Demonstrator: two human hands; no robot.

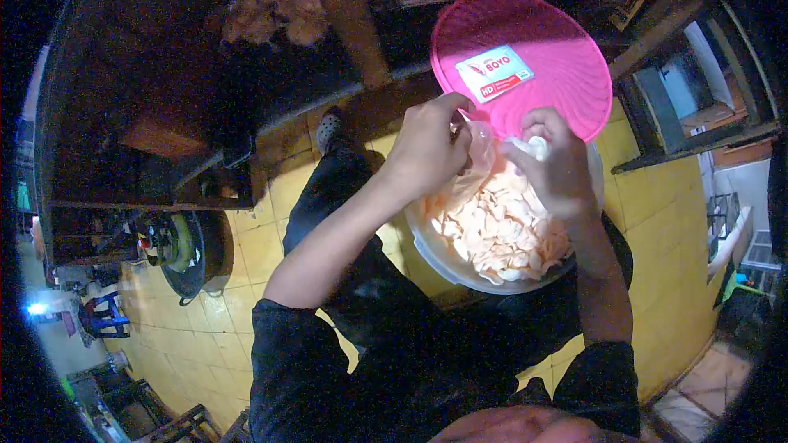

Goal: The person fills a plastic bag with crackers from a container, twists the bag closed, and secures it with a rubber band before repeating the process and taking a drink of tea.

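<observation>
My left hand (433,146) is closed on the edge of a clear plastic bag (480,152), which hangs over the near-left part of a large round tub (435,261). Pale, chip-like pieces (501,226) fill much of the tub. To the right, my right hand (550,160) is closed around some whitish pieces above the tub. Behind both hands a round pink lid or tray (566,74) leans over the tub's far side, and a white and red packet marked BOYO (495,72) lies on it.
A dark wooden shelf (349,16) runs along the far side, with brownish bundles (283,8) on it. At the left, a black basin (193,258) rests on the yellow tiled floor (238,312). Blue stool (107,316) stands farther left.
</observation>
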